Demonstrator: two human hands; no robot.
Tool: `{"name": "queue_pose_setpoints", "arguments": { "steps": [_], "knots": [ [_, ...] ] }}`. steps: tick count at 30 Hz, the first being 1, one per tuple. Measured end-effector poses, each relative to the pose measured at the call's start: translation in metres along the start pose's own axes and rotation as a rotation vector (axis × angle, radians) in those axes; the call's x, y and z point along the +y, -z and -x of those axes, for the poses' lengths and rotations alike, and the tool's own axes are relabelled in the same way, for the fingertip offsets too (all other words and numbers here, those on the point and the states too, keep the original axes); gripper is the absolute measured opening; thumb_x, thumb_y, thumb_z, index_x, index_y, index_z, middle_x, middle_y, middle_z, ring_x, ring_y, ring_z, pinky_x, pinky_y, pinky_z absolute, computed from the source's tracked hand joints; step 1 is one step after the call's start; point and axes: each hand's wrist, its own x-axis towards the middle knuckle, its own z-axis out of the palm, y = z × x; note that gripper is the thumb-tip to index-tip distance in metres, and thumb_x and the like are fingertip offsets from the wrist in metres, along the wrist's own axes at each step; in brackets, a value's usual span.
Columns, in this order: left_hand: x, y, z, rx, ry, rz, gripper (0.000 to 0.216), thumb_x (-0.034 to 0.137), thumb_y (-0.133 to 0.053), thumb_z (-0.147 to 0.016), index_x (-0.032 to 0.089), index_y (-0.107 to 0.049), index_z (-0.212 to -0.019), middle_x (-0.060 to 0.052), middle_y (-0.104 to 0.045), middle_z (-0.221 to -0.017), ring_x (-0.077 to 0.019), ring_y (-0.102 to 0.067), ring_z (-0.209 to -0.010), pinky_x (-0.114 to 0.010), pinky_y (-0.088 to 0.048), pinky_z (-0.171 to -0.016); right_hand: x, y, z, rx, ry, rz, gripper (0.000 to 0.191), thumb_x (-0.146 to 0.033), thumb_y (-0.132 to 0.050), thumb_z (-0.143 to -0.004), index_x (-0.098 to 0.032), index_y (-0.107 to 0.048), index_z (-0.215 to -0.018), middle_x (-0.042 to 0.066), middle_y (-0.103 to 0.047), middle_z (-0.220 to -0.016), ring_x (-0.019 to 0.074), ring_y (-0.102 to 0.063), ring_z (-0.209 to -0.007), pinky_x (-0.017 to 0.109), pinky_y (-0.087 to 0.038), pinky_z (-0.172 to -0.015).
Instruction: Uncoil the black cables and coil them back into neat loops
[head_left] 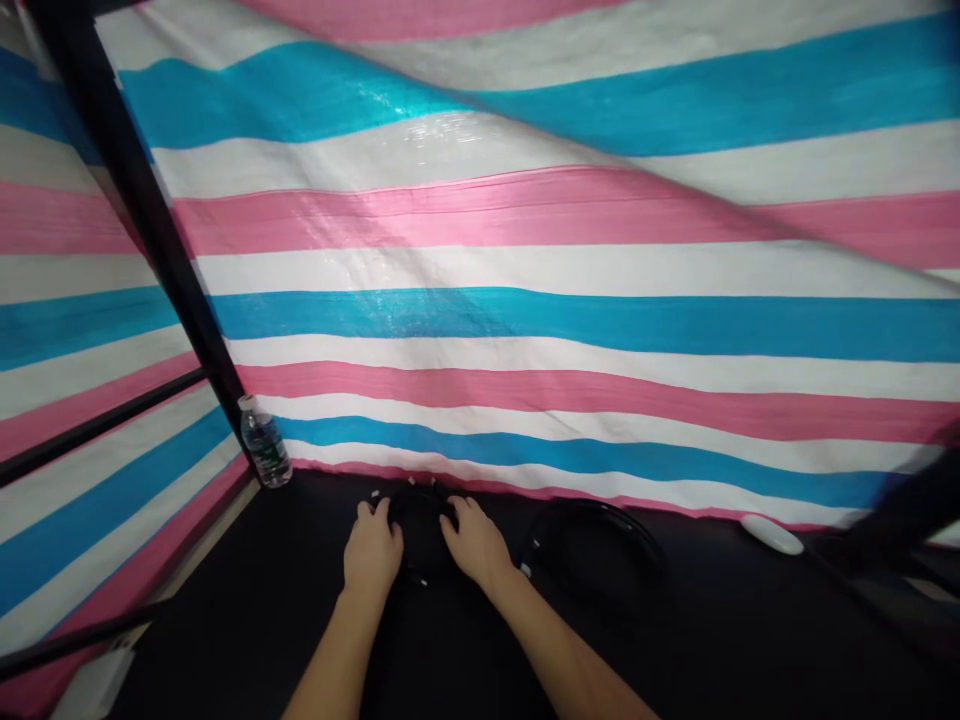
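Note:
A coil of black cable (409,495) lies on the black table between my two hands, hard to make out against the dark surface. Small pale tips show around its edge. My left hand (373,548) is closed on the coil's left side, fingers curled over it. On the opposite side my right hand (474,540) grips the same coil, its thumb turned inward. Both palms face down, and the backs of the hands hide part of the cable. Just right of my right hand rests a second, larger black cable coil (619,515) with small white ends at its left.
A clear plastic bottle (265,445) stands at the table's back left corner, beside a black metal post (161,220). At the right lies a white rounded object (771,534). A striped plastic sheet (525,320) hangs behind the black table (247,600).

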Motion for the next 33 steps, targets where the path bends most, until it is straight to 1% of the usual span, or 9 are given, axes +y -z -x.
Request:
{"name": "queue_pose_setpoints", "arguments": {
  "steps": [9, 14, 16, 18, 21, 24, 26, 29, 33],
  "knots": [
    [-0.004, -0.005, -0.004, 0.039, -0.020, -0.004, 0.048, 0.021, -0.049, -0.093, 0.018, -0.056, -0.140, -0.014, -0.061, -0.124, -0.0257, -0.065, -0.104, -0.033, -0.050, -0.085, -0.003, -0.007, 0.000, 0.052, -0.024, -0.004, 0.038, -0.022, -0.049, -0.095, -0.019, -0.062, -0.131, 0.011, -0.064, -0.125, 0.0240, -0.068, -0.105, 0.030, -0.049, -0.085],
    [-0.010, -0.010, -0.008, 0.102, -0.034, 0.002, 0.043, 0.022, -0.052, -0.093, 0.018, -0.060, -0.135, -0.014, -0.060, -0.119, -0.0259, -0.064, -0.103, -0.033, -0.051, -0.082, -0.005, -0.008, 0.003, 0.084, 0.003, -0.001, 0.040, -0.032, -0.045, -0.101, -0.019, -0.060, -0.135, 0.014, -0.062, -0.125, 0.0257, -0.070, -0.102, 0.033, -0.051, -0.082],
    [-0.011, -0.005, -0.007, 0.142, -0.062, 0.004, 0.041, 0.025, -0.052, -0.094, 0.016, -0.060, -0.133, -0.016, -0.058, -0.119, -0.0294, -0.061, -0.109, -0.037, -0.051, -0.086, -0.003, -0.002, 0.008, 0.111, 0.021, -0.010, 0.043, -0.038, -0.044, -0.102, -0.018, -0.058, -0.137, 0.015, -0.060, -0.126, 0.0253, -0.070, -0.098, 0.033, -0.052, -0.081],
    [-0.009, 0.002, -0.004, 0.182, -0.147, 0.013, 0.040, 0.030, -0.048, -0.098, 0.016, -0.059, -0.134, -0.017, -0.057, -0.123, -0.0315, -0.057, -0.116, -0.042, -0.049, -0.095, 0.005, 0.009, 0.019, 0.153, 0.049, -0.019, 0.043, -0.039, -0.043, -0.102, -0.018, -0.056, -0.137, 0.015, -0.058, -0.128, 0.0248, -0.069, -0.100, 0.033, -0.052, -0.083],
    [0.001, 0.012, 0.008, 0.168, -0.378, 0.041, 0.037, 0.038, -0.044, -0.101, 0.022, -0.065, -0.126, -0.012, -0.059, -0.123, -0.0275, -0.056, -0.118, -0.041, -0.042, -0.107, 0.032, 0.034, 0.042, 0.210, 0.101, -0.013, 0.030, -0.035, -0.045, -0.101, -0.019, -0.064, -0.117, 0.012, -0.062, -0.116, 0.0246, -0.065, -0.102, 0.033, -0.049, -0.089],
    [0.015, 0.010, 0.023, 0.051, -0.569, 0.015, 0.034, 0.045, -0.054, -0.096, 0.027, -0.069, -0.120, -0.008, -0.064, -0.117, -0.0270, -0.059, -0.112, -0.041, -0.044, -0.104, 0.077, 0.056, 0.066, 0.265, 0.108, 0.097, 0.022, -0.034, -0.048, -0.099, -0.020, -0.065, -0.095, 0.010, -0.063, -0.099, 0.0267, -0.063, -0.093, 0.038, -0.048, -0.085],
    [0.022, 0.003, 0.029, -0.019, -0.605, -0.034, 0.040, 0.046, -0.063, -0.090, 0.025, -0.068, -0.124, -0.010, -0.066, -0.116, -0.0307, -0.060, -0.111, -0.046, -0.045, -0.101, 0.110, 0.063, 0.079, 0.292, 0.067, 0.251, 0.021, -0.037, -0.054, -0.096, -0.019, -0.066, -0.099, 0.011, -0.064, -0.098, 0.0297, -0.063, -0.091, 0.041, -0.046, -0.081],
    [0.025, -0.006, 0.032, -0.063, -0.587, -0.078, 0.041, 0.041, -0.067, -0.086, 0.022, -0.069, -0.122, -0.013, -0.068, -0.115, -0.0332, -0.062, -0.108, -0.048, -0.046, -0.098, 0.146, 0.063, 0.090, 0.239, 0.029, 0.339, 0.027, -0.042, -0.061, -0.092, -0.020, -0.068, -0.105, 0.012, -0.066, -0.100, 0.0321, -0.063, -0.093, 0.043, -0.045, -0.079],
    [0.022, -0.006, 0.029, -0.086, -0.569, -0.108, 0.030, 0.034, -0.061, -0.090, 0.023, -0.072, -0.116, -0.011, -0.070, -0.111, -0.0295, -0.065, -0.103, -0.043, -0.049, -0.091, 0.158, 0.054, 0.092, 0.217, 0.036, 0.258, 0.027, -0.041, -0.057, -0.096, -0.020, -0.066, -0.111, 0.011, -0.066, -0.105, 0.0296, -0.064, -0.096, 0.040, -0.045, -0.079]
  ]
}}
